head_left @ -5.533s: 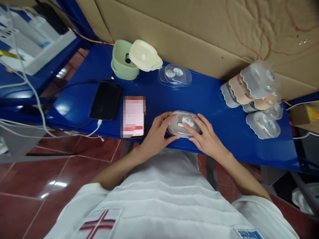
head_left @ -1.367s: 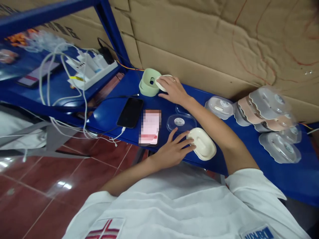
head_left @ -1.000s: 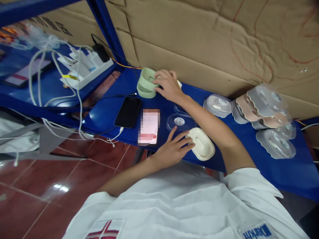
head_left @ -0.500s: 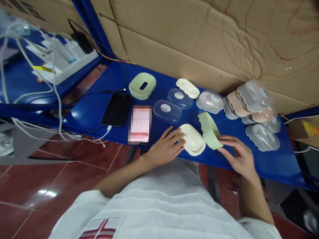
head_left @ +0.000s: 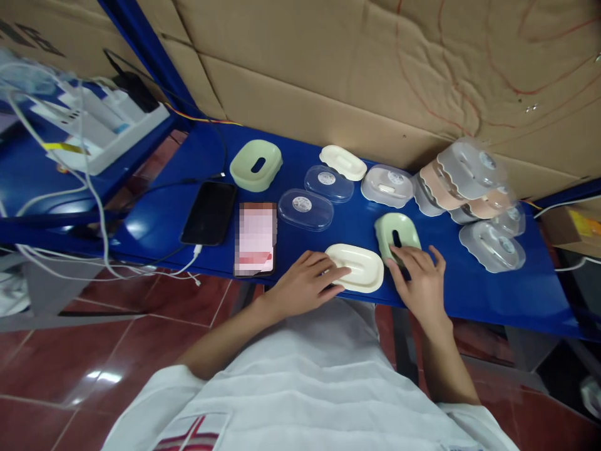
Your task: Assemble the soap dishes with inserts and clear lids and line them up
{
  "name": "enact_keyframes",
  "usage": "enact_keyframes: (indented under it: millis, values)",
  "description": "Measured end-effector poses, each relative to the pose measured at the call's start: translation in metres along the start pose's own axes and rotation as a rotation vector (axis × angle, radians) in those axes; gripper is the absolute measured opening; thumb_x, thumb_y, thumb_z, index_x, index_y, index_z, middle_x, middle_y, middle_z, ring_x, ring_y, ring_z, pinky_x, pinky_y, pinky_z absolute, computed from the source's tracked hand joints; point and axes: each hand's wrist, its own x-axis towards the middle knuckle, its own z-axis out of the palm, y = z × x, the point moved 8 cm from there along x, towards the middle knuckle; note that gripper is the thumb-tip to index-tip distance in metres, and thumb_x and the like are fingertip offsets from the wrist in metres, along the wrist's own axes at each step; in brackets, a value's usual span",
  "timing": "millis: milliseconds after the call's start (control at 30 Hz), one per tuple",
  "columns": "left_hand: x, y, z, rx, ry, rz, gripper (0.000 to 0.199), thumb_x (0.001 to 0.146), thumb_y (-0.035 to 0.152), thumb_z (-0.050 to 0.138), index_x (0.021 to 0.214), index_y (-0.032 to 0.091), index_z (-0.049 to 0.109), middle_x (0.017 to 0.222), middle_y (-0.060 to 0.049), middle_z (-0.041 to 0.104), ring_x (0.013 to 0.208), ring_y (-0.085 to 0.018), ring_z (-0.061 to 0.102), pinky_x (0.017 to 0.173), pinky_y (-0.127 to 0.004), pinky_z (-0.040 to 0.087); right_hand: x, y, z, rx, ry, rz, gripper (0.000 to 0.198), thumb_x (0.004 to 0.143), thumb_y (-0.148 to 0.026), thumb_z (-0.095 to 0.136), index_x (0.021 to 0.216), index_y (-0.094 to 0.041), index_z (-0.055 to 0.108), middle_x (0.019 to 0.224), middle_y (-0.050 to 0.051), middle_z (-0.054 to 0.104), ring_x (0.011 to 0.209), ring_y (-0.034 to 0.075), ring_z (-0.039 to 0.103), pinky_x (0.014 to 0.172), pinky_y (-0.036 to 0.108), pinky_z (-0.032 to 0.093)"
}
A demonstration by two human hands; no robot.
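Observation:
My left hand [head_left: 307,285] lies over the left end of a cream soap dish tray [head_left: 364,275], its fingers outstretched and touching the tray. To the right, a pale green soap dish base [head_left: 382,232] with a dark oval slot sits flat on the blue table. My right hand [head_left: 420,279] grips its near edge, the thumb at the outer side and fingertips reaching over the rim. Behind lie two clear lids [head_left: 305,210] with round labels, partly overlapping, and a second cream tray [head_left: 342,163]. Another green base [head_left: 256,164] stands farther left.
Lidded soap dishes [head_left: 469,169] in grey and peach are stacked at the right, near a cardboard wall [head_left: 305,75]. A black phone [head_left: 209,213] with a cable and a lit phone [head_left: 256,238] lie at the left. A power strip [head_left: 126,141] with white cables is beyond.
My right hand has turned the green base from tilted on its side to flat on the table. My left hand's fingers now reach farther onto the cream tray, which has turned slightly.

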Motion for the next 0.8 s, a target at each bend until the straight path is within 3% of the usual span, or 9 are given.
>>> enact_keyframes:
  millis: [133, 267, 333, 433, 533, 700, 800]
  values:
    - [0.0, -0.001, -0.003, 0.071, 0.024, -0.032, 0.045, 0.105, 0.032, 0.068, 0.148, 0.023, 0.059, 0.136, -0.015, 0.069, 0.124, -0.029, 0.066, 0.103, -0.044, 0.053, -0.003, -0.008, -0.011, 0.25, 0.05, -0.023, 0.026, 0.107, -0.021, 0.06, 0.129, -0.028, 0.072, 0.124, 0.005, 0.079, 0.121, 0.024, 0.074, 0.122, 0.053, 0.041]
    - [0.003, -0.001, -0.003, 0.086, 0.008, -0.035, 0.044, 0.105, 0.031, 0.068, 0.147, 0.024, 0.058, 0.16, -0.016, 0.055, 0.152, -0.032, 0.049, 0.125, -0.055, 0.039, -0.012, -0.029, -0.01, 0.318, 0.006, -0.129, 0.033, 0.104, -0.016, 0.062, 0.133, -0.029, 0.069, 0.124, 0.004, 0.079, 0.122, 0.024, 0.073, 0.123, 0.053, 0.043]
    - [0.003, -0.002, -0.003, 0.069, 0.009, -0.034, 0.037, 0.106, 0.031, 0.067, 0.141, 0.022, 0.061, 0.153, -0.014, 0.062, 0.15, -0.03, 0.051, 0.128, -0.054, 0.036, -0.018, -0.04, -0.003, 0.312, -0.029, -0.175, 0.033, 0.102, -0.019, 0.067, 0.134, -0.028, 0.068, 0.127, 0.006, 0.078, 0.126, 0.025, 0.072, 0.124, 0.054, 0.043]
    - [0.002, -0.002, -0.005, 0.071, 0.039, -0.034, 0.033, 0.105, 0.031, 0.069, 0.136, 0.021, 0.065, 0.129, -0.01, 0.073, 0.129, -0.026, 0.063, 0.126, -0.052, 0.04, -0.024, -0.05, 0.008, 0.348, -0.061, -0.227, 0.035, 0.099, -0.026, 0.074, 0.133, -0.027, 0.066, 0.132, 0.009, 0.076, 0.138, 0.029, 0.066, 0.125, 0.056, 0.045]
    - [0.001, -0.002, -0.004, 0.098, 0.035, -0.036, 0.026, 0.102, 0.027, 0.072, 0.129, 0.025, 0.07, 0.115, -0.006, 0.076, 0.116, -0.025, 0.065, 0.123, -0.053, 0.042, -0.026, -0.051, 0.014, 0.395, -0.077, -0.242, 0.036, 0.1, -0.027, 0.074, 0.135, -0.029, 0.063, 0.134, 0.009, 0.076, 0.143, 0.03, 0.062, 0.126, 0.061, 0.045]
    - [0.002, -0.003, -0.002, 0.059, -0.008, -0.036, 0.016, 0.106, 0.027, 0.066, 0.121, 0.023, 0.07, 0.129, -0.006, 0.074, 0.134, -0.027, 0.062, 0.129, -0.057, 0.036, -0.021, -0.054, 0.017, 0.382, -0.111, -0.291, 0.038, 0.102, -0.023, 0.07, 0.139, -0.028, 0.063, 0.135, 0.009, 0.075, 0.145, 0.03, 0.061, 0.127, 0.065, 0.044]
    - [0.003, -0.003, 0.001, 0.033, -0.044, -0.01, 0.017, 0.108, 0.025, 0.062, 0.123, 0.02, 0.069, 0.136, -0.008, 0.073, 0.143, -0.027, 0.058, 0.127, -0.052, 0.041, -0.022, -0.06, 0.02, 0.35, -0.143, -0.321, 0.039, 0.103, -0.02, 0.067, 0.142, -0.029, 0.064, 0.139, 0.009, 0.074, 0.146, 0.029, 0.06, 0.131, 0.067, 0.039]
